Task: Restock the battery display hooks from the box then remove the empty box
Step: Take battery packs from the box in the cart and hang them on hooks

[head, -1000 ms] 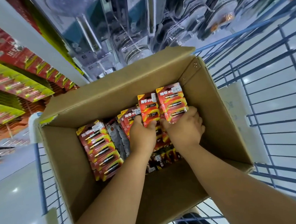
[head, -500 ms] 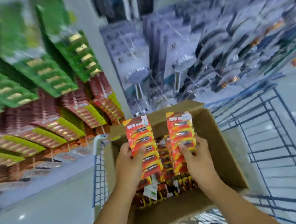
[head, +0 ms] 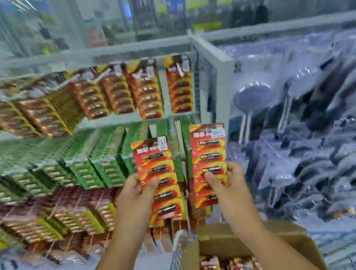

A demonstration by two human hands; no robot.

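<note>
My left hand [head: 135,195] grips a stack of red battery cards [head: 157,171], held upright in front of the display. A second stack of red battery cards [head: 209,151] is gripped by my right hand [head: 227,184], slightly higher. Both stacks are raised before the hooks, below a top row of hanging red battery cards [head: 146,90]. The cardboard box [head: 291,237] sits low at the bottom right, with more red cards [head: 231,269] inside it.
Green battery cards [head: 84,167] fill the middle row and red-yellow ones [head: 61,220] the lower row at left. A white upright post [head: 212,70] divides the battery section from packaged shower heads [head: 254,97] at right. A wire cart edge [head: 176,261] holds the box.
Both hands lifted a stack of battery cards out of the box and raised them up to the display. The view tilted up from the box to the hooks.
</note>
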